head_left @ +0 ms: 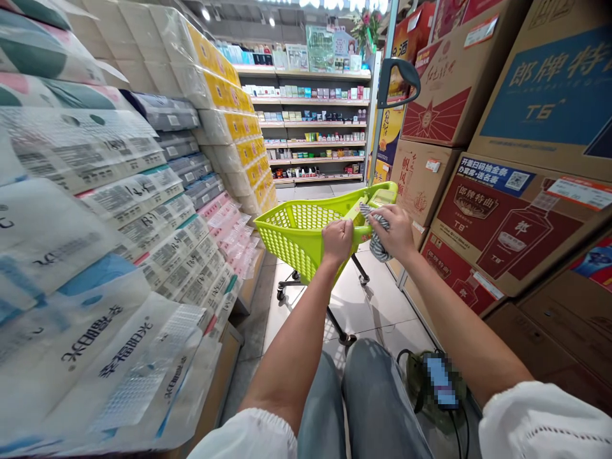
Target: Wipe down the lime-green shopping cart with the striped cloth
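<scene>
Two bare hands are showing at the centre of the frame. The left hand (337, 240) is curling into a fist around the near rim of one lime-green basket cart (296, 233), fingers wrapped tight on the plastic edge. Just beside it, the right hand (394, 233) is closing on a crumpled grey-and-white cloth (377, 237) and pressing it against the same rim; the cloth's loose end is hanging below the hand.

The cart, just above the frame's centre, is sitting as one moulded plastic tub with perforated, lattice-like walls on a dark metal frame; three small castors are showing on the pale glossy tiled floor (377, 306) beneath it. One grey upright handle (399, 80) is rising behind the tub toward the upper middle of the frame.

Filling the left half, soft plastic-wrapped tissue packs (119, 210) are lying stacked in many tiers, white and blue near the viewer, yellow-ended farther off. Along the right edge, rectangular cardboard cartons (507, 217) printed in red and blue are standing piled. In the upper middle, shelves (315, 134) of small boxed goods are running across in about five rows.
</scene>
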A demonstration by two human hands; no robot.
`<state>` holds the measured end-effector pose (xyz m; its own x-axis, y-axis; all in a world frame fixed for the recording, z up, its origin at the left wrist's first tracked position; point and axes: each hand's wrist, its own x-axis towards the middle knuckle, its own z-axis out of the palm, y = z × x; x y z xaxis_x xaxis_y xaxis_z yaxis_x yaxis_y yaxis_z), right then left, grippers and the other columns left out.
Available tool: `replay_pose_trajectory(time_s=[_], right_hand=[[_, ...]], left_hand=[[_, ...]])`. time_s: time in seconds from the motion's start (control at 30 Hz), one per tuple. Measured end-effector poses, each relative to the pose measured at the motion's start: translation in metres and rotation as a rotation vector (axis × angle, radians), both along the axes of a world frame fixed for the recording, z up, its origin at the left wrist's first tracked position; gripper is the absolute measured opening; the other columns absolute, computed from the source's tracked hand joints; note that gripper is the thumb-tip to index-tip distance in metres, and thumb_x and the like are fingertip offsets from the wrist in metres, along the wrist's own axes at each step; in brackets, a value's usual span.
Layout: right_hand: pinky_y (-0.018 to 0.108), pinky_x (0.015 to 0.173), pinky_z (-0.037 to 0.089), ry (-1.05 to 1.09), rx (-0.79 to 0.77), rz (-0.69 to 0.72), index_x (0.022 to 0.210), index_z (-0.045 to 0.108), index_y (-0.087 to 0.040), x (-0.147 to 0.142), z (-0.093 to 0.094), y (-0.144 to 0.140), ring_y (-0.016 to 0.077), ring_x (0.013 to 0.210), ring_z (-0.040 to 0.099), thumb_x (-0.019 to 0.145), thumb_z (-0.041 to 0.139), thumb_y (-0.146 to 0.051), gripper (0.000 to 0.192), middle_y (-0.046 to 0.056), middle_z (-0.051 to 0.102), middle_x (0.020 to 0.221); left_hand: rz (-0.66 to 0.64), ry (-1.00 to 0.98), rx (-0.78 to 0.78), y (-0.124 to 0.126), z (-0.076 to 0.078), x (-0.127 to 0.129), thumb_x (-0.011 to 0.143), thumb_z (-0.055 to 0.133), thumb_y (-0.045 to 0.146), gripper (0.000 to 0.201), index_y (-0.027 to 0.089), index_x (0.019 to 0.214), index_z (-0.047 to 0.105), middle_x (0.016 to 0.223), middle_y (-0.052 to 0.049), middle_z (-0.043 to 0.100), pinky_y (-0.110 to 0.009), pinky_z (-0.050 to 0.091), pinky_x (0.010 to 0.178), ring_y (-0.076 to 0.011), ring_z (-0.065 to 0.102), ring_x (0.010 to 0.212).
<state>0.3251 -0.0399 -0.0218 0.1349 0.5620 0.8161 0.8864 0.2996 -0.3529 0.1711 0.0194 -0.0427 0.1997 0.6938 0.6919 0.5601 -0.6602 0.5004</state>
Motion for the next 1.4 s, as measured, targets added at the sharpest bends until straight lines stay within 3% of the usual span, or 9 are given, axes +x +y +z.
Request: replay_pose_trajectory(time_s=[0.13, 0.27, 0.43, 0.57, 0.67, 0.9, 1.0, 1.27, 1.4], right_hand=[[0.036, 0.091, 0.039, -0.118, -0.016, -0.055, 0.096, 0.069, -0.026, -0.046, 0.001, -0.017, 0.0229, 0.104, 0.048, 0.087, 0.051, -0.042, 0.026, 0.006, 0.059, 0.112], [0.034, 0.091, 0.038, -0.21, -0.026, -0.047, 0.094, 0.07, -0.027, -0.06, 0.006, -0.015, 0.0221, 0.102, 0.049, 0.088, 0.049, -0.043, 0.027, 0.005, 0.061, 0.11], [0.031, 0.082, 0.041, -0.163, -0.065, -0.03, 0.088, 0.071, -0.024, -0.038, 0.015, 0.008, 0.0195, 0.092, 0.054, 0.089, 0.046, -0.049, 0.035, 0.004, 0.065, 0.093], [0.031, 0.078, 0.042, -0.056, -0.083, -0.056, 0.086, 0.072, -0.023, -0.009, 0.017, 0.028, 0.0193, 0.088, 0.056, 0.089, 0.045, -0.053, 0.041, 0.005, 0.067, 0.093], [0.031, 0.077, 0.042, 0.007, -0.062, -0.092, 0.087, 0.072, -0.021, -0.003, 0.015, 0.034, 0.0198, 0.088, 0.057, 0.088, 0.045, -0.054, 0.042, 0.006, 0.067, 0.093], [0.031, 0.08, 0.041, -0.16, -0.085, -0.018, 0.088, 0.071, -0.022, -0.069, 0.019, 0.003, 0.0199, 0.09, 0.056, 0.087, 0.049, -0.049, 0.035, 0.006, 0.065, 0.092], [0.031, 0.081, 0.041, -0.209, -0.079, -0.02, 0.089, 0.071, -0.023, -0.082, 0.02, -0.003, 0.0207, 0.093, 0.055, 0.088, 0.047, -0.049, 0.036, 0.006, 0.065, 0.095], [0.033, 0.078, 0.041, -0.089, -0.112, -0.078, 0.087, 0.072, -0.022, -0.019, 0.02, 0.026, 0.0215, 0.09, 0.056, 0.089, 0.042, -0.053, 0.043, 0.006, 0.066, 0.095], [0.033, 0.077, 0.041, -0.047, -0.127, -0.126, 0.087, 0.072, -0.022, -0.018, 0.022, 0.031, 0.0216, 0.089, 0.056, 0.089, 0.041, -0.054, 0.045, 0.007, 0.066, 0.094]], left_hand=[[0.003, 0.0, 0.002, 0.004, -0.003, -0.008, 0.096, 0.032, 0.032, 0.043, 0.02, 0.056, 0.046, 0.068, -0.002, 0.06, -0.029, 0.035, 0.069, -0.0154, 0.054, 0.072], [-0.017, -0.016, 0.011, 0.008, -0.004, -0.017, 0.093, 0.035, 0.028, 0.04, 0.02, 0.055, 0.043, 0.066, -0.002, 0.059, -0.028, 0.036, 0.067, -0.0153, 0.053, 0.071], [-0.048, -0.034, 0.002, 0.01, 0.0, -0.026, 0.093, 0.036, 0.034, 0.043, 0.02, 0.053, 0.041, 0.062, 0.0, 0.055, -0.027, 0.037, 0.068, -0.014, 0.052, 0.068], [-0.041, -0.038, -0.008, 0.01, 0.002, -0.032, 0.093, 0.036, 0.034, 0.044, 0.02, 0.051, 0.038, 0.059, 0.0, 0.052, -0.027, 0.037, 0.067, -0.0132, 0.05, 0.063], [-0.042, -0.053, 0.001, 0.01, 0.002, -0.035, 0.094, 0.033, 0.035, 0.045, 0.02, 0.051, 0.035, 0.058, 0.0, 0.049, -0.027, 0.036, 0.065, -0.0132, 0.048, 0.061], [-0.054, -0.088, 0.007, 0.015, -0.003, -0.04, 0.093, 0.033, 0.034, 0.044, 0.02, 0.052, 0.033, 0.056, 0.001, 0.046, -0.027, 0.034, 0.064, -0.013, 0.044, 0.061], [-0.092, -0.096, 0.013, 0.016, -0.002, -0.043, 0.092, 0.034, 0.034, 0.043, 0.019, 0.052, 0.032, 0.055, 0.002, 0.043, -0.026, 0.034, 0.064, -0.0123, 0.043, 0.06], [-0.117, -0.086, -0.029, 0.013, 0.004, -0.047, 0.092, 0.035, 0.036, 0.043, 0.019, 0.052, 0.032, 0.055, 0.002, 0.041, -0.025, 0.033, 0.063, -0.0114, 0.043, 0.059], [-0.114, -0.1, -0.029, 0.014, 0.003, -0.049, 0.092, 0.034, 0.035, 0.044, 0.019, 0.052, 0.03, 0.055, 0.002, 0.039, -0.025, 0.032, 0.061, -0.0114, 0.042, 0.058]])
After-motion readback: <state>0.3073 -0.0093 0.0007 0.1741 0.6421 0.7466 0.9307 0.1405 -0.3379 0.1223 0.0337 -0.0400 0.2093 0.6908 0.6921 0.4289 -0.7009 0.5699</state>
